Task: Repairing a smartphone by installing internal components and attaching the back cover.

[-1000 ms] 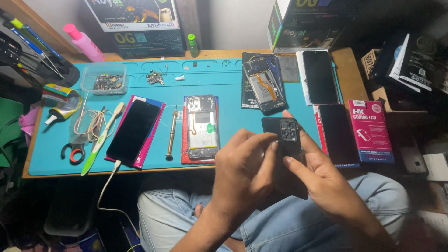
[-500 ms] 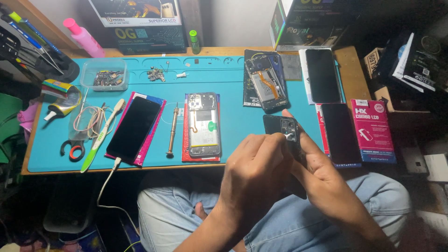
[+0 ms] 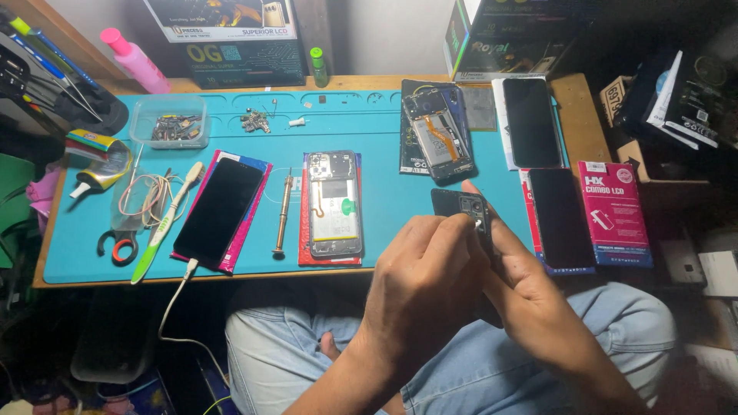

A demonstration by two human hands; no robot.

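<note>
Back cover: we hold a dark phone back cover (image 3: 470,223) with a camera cut-out near its top, above our lap at the near edge of the blue mat (image 3: 369,127).
Left hand: our left hand (image 3: 427,288) lies over the cover's front, fingers curled closed around it, fingertips up by the camera cut-out.
Right hand: our right hand (image 3: 530,296) supports the cover from behind and the right side, fingers wrapped shut on its edge.
Just left on the mat: an opened phone (image 3: 334,204) lies face down with its insides showing, on a red sheet; a brass-handled screwdriver (image 3: 283,215) lies beside it.
Further left: a black-screened phone (image 3: 219,211) with a white cable (image 3: 175,307) plugged in, a white-and-green toothbrush (image 3: 165,223), coiled wire.
Beyond the cover: another opened phone (image 3: 434,134) with an orange flex strip.
Right: two dark screens (image 3: 557,215), a pink box (image 3: 613,211).
Far edge: clear tray of small parts (image 3: 171,123), pink bottle (image 3: 137,60).
Below: our knees in light jeans (image 3: 277,346).
</note>
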